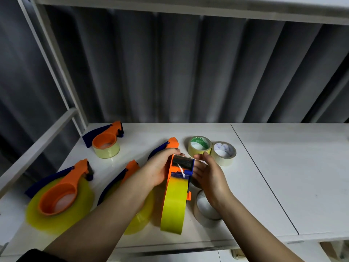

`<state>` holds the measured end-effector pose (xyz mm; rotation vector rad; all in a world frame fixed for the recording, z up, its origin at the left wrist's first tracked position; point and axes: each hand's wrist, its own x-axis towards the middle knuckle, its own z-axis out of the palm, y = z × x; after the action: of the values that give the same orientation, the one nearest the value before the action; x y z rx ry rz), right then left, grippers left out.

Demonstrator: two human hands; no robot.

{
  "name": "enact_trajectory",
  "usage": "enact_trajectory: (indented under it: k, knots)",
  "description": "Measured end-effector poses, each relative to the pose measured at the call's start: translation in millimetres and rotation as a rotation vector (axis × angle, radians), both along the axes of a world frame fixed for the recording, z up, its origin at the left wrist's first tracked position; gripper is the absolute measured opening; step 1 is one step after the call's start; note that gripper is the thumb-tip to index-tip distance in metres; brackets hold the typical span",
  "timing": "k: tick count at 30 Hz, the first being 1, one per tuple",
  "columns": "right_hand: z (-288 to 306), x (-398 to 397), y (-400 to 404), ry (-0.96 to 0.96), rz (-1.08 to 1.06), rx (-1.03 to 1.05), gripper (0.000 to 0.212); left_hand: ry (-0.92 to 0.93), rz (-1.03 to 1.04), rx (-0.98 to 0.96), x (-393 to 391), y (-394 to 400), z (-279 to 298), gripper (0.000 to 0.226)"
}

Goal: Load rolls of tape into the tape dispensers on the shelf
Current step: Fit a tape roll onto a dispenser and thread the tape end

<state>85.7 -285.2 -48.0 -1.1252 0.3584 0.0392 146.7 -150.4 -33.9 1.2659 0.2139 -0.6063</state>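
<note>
An orange and blue tape dispenser (181, 167) stands on edge in the middle of the white shelf (273, 176), with a big yellow tape roll (174, 207) in it. My left hand (160, 167) grips its left side near the cutter. My right hand (207, 173) is at its right side, thumb and fingers pinching the clear tape end by the blade. Two small rolls (200, 146) (224, 153) lie just behind my right hand. Another clear roll (204, 208) lies under my right wrist.
Three more loaded dispensers lie flat: one at the back left (105, 140), one at the front left (62, 195), one under my left forearm (128, 173). A fourth dispenser (166, 146) shows behind my left hand. A white shelf post (56, 72) rises at left.
</note>
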Motion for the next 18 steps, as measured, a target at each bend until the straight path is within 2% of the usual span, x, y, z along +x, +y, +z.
enact_trajectory:
  k: [3, 6, 9, 11, 18]
  knots:
    - [-1.5, -2.6, -5.9, -0.027, 0.067, -0.007, 0.03, -0.168, -0.029, 0.062, -2.3, 9.3, -6.3, 0.011]
    - [-2.6, -6.9, -13.9, -0.158, 0.172, -0.084, 0.027, -0.329, -0.135, 0.146, -10.1, 24.5, -8.1, 0.025]
    - [-5.0, -13.6, -23.9, -0.303, 0.281, -0.228, 0.04, -0.483, -0.176, 0.172, -19.6, 41.9, -8.2, 0.022]
    - [-6.3, -17.1, -26.2, -0.366, 0.341, -0.309, 0.056, -0.564, -0.227, 0.201, -23.6, 49.0, -7.7, 0.028]
    - [-11.5, -19.4, -24.1, -0.416, 0.321, -0.408, 0.064, -0.634, -0.303, 0.227, -24.0, 55.6, -10.9, 0.06]
